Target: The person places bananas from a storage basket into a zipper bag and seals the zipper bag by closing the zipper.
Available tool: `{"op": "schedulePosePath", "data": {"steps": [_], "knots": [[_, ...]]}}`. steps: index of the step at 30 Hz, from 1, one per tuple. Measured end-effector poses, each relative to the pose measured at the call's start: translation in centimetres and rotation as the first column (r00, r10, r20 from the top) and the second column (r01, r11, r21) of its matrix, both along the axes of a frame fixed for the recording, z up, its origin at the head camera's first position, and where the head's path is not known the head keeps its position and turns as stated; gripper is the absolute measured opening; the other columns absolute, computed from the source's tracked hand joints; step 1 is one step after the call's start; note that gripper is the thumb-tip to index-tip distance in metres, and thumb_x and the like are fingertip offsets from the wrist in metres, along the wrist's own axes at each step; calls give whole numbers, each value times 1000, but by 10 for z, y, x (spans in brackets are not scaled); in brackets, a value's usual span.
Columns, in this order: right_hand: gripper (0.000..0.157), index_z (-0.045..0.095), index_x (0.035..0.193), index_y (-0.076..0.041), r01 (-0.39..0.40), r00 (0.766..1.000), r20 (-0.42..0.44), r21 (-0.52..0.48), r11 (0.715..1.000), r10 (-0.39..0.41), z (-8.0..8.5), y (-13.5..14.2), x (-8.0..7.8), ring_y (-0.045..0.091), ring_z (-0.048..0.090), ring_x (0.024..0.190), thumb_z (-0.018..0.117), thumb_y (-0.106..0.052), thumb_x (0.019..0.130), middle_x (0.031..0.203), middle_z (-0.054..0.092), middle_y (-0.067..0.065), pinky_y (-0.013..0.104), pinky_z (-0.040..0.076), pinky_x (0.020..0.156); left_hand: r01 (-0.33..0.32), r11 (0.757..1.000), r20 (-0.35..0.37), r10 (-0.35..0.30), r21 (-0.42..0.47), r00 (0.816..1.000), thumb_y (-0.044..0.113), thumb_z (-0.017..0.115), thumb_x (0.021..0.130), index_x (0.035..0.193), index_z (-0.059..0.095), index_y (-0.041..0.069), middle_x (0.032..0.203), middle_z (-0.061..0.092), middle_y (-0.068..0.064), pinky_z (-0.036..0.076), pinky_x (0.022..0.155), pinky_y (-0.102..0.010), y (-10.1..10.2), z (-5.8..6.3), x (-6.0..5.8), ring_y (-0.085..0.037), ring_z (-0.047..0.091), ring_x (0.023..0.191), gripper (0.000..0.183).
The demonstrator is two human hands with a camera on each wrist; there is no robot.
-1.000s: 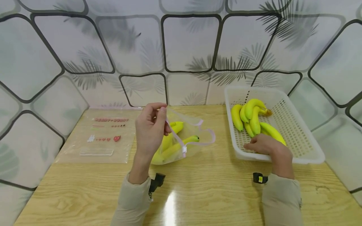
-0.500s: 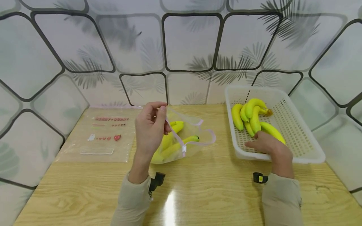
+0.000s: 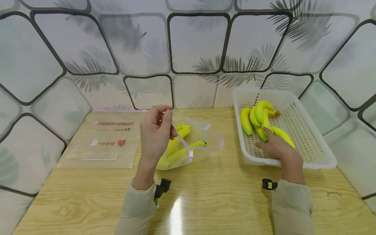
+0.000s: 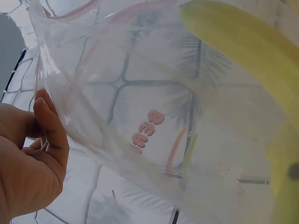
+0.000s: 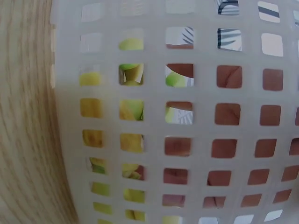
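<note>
At far left, a flat printed bag is laid on a wooden table. Beside it, the rim of a pink-edged bag is pinched by the left hand; yellow bananas are contained inside. At right, a banana cluster in a perforated white basket is touched by the right hand; whether any fruit is gripped cannot be told.

The bananas are yellow with green tips, the basket white. The zip bag is clear, edged pink; the flat bag carries red lettering and hearts. Tan wood grain patterns the tabletop, black outlines and grey fronds the pale backdrop.
</note>
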State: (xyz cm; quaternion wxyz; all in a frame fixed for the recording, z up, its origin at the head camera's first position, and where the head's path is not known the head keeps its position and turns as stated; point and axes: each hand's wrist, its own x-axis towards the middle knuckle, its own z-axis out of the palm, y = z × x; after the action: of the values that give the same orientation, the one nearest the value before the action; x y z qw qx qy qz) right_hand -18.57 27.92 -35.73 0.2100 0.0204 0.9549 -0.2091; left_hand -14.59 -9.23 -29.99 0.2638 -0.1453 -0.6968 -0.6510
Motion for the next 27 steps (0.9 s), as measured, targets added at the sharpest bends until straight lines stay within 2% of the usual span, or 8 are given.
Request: {"op": "schedulePosePath", "data": {"steps": [4,7,10,12,18,20,24,27], "knots": [[76,23,151,11,-66,998,-16,41,997,67,-3,0,-2,53,40,130,46,-41,101,146,36,38,63,37,102,-2,1000,7,2,-1,1000,7,56,101,108,64,-5,65,55,-12,48,41,-23,1,0,0,-11,54,43,16],[68,33,146,14,-89,995,-42,67,994,92,-4,-1,-3,55,37,131,45,-37,101,144,36,40,64,36,103,-1,1000,11,1,-5,1000,7,56,101,109,64,-5,66,55,-12,48,41,-23,1,0,1,-11,54,43,16],[70,27,149,12,-78,996,-47,49,996,80,-5,-2,-3,60,23,135,45,-37,102,146,25,45,67,31,105,2,1000,9,-2,-10,1000,8,55,101,109,64,-4,66,55,-12,48,41,-23,1,0,1,-11,54,43,17],[70,26,149,13,-80,995,-53,37,996,81,-6,-2,-3,61,19,136,45,-36,102,146,23,46,68,29,106,7,1000,4,-7,-13,1000,8,55,102,110,64,-4,66,55,-12,48,42,-24,1,0,1,-11,54,43,17],[67,29,147,15,-113,991,-64,24,993,114,-8,-5,-8,57,34,132,44,-33,103,144,35,42,65,35,104,13,1000,-9,-13,-20,1000,9,55,102,110,64,-4,66,55,-13,48,41,-23,-3,1,-1,-11,54,43,18],[66,30,148,13,-103,992,-69,21,994,104,-8,-6,-9,59,31,133,44,-33,103,144,34,42,66,34,104,11,1000,-6,-11,-18,1000,10,55,102,110,64,-4,66,55,-13,48,42,-23,-3,1,-1,-11,54,43,18],[68,25,149,11,-55,996,-72,-6,998,54,-6,-6,-7,63,21,133,46,-35,103,146,20,47,69,32,103,14,1000,13,-13,-10,1000,10,56,102,110,64,-3,66,55,-12,49,42,-24,-3,1,0,-12,54,43,18],[73,19,149,11,-31,997,-73,9,999,31,-3,-3,-4,64,26,129,48,-35,101,144,10,51,70,36,98,18,1000,24,-18,0,1000,10,55,102,111,64,-3,66,55,-12,49,42,-24,-3,1,1,-12,54,44,18]]}}
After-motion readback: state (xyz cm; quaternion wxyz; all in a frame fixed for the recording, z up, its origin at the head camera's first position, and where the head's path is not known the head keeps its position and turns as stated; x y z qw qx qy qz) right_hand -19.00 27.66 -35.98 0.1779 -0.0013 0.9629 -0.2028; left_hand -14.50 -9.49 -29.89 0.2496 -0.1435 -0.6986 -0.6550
